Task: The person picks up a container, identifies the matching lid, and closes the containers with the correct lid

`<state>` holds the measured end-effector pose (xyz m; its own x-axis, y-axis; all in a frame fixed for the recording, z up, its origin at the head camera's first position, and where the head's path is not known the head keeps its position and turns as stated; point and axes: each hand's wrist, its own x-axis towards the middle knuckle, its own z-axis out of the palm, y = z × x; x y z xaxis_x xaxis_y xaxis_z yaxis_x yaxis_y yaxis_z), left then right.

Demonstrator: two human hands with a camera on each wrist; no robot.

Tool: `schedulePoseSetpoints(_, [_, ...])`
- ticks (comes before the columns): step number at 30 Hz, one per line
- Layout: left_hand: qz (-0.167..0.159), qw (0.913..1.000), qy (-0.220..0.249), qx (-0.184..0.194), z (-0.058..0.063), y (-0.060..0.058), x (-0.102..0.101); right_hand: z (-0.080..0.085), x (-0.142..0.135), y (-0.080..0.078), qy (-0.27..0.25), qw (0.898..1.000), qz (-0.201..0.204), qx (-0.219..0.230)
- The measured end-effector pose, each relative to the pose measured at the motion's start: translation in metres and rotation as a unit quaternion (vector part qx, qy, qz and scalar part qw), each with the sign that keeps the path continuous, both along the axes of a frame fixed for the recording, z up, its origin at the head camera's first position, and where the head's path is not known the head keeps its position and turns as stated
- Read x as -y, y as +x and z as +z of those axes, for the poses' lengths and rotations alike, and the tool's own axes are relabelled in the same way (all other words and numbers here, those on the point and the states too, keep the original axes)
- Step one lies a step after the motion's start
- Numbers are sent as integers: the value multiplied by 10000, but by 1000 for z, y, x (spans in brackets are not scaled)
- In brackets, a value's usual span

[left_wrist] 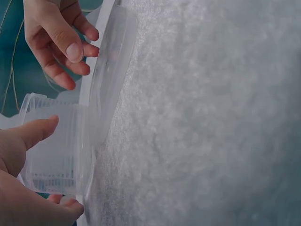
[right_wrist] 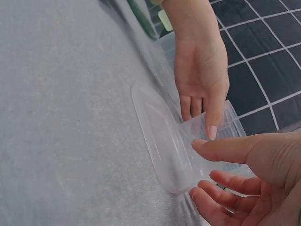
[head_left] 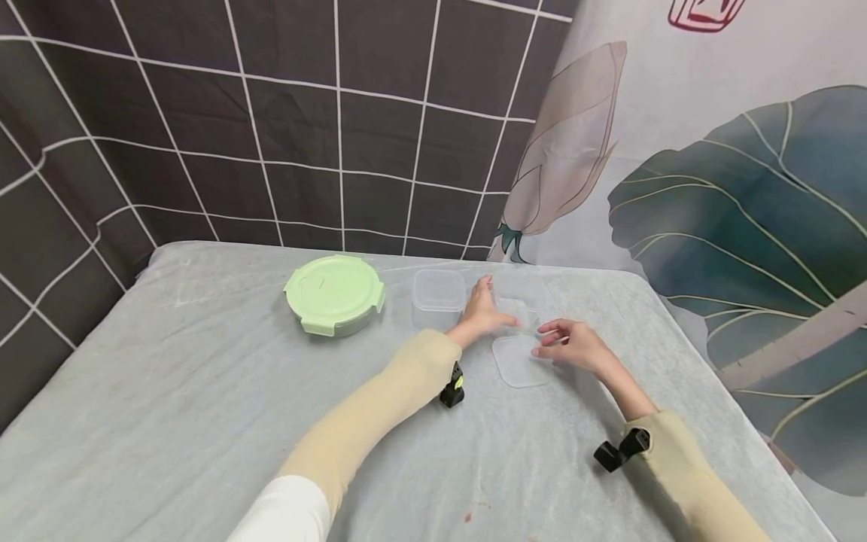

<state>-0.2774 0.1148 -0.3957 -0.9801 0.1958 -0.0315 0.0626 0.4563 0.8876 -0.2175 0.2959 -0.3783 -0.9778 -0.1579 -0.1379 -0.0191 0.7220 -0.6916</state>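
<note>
A clear plastic food container (head_left: 531, 290) stands toward the back right of the table. My left hand (head_left: 481, 310) is at its near left corner, fingers and thumb spread along its sides; in the left wrist view the thumb lies across the container (left_wrist: 54, 146). In front of it a clear square lid (head_left: 516, 369) lies flat on the cloth. Over the lid's right edge hovers my right hand (head_left: 574, 345), its fingers and thumb loosely bent with a gap between them. The right wrist view shows this hand (right_wrist: 254, 179) close to both container and lid (right_wrist: 162, 141).
Left of my left hand stands a second clear square container (head_left: 439, 292). Farther left is a round container with a pale green clip lid (head_left: 335, 293). Grey cloth covers the table (head_left: 169, 399), which ends at a dark gridded curtain (head_left: 291, 113) behind.
</note>
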Motion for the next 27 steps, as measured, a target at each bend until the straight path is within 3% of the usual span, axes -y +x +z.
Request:
schedulePoseSetpoints(14, [42,9996,-233,-155,-1,4,3,-1,4,-4,405,9989,-90,219])
schedulePoseSetpoints(22, [-49,9999,94,-16,-5,5,7,-3,5,-4,762,9970,-11,146])
schedulePoseSetpoints(27, [-136,9999,61,-5,-7,6,7,-5,6,-4,963,9953,4,128])
